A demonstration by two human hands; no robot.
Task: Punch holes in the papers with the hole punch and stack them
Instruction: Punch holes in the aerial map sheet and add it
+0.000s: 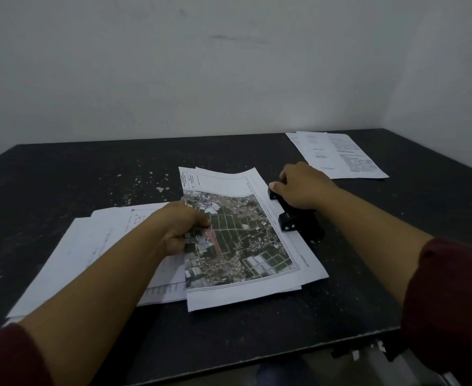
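The dark bench carried everything, and the black hole punch is taken here as the landmark. Nearest to the person, left of the hole punch, lay a loose pile of white papers, partly covered by the left forearm. Just beside the hole punch, on its left, lay the map sheet with some plain sheets under it; its right edge reached into the punch, and its far edge curled up a little. Left of the hole punch and farther away, small pale scraps were scattered on the bench. Beyond the hole punch, to the right, a second stack of printed papers lay near the wall.

The left hand pinched the left edge of the map sheet, fingers curled, thumb on top. The right hand rested on top of the hole punch, its fingers bent over the far end of it.
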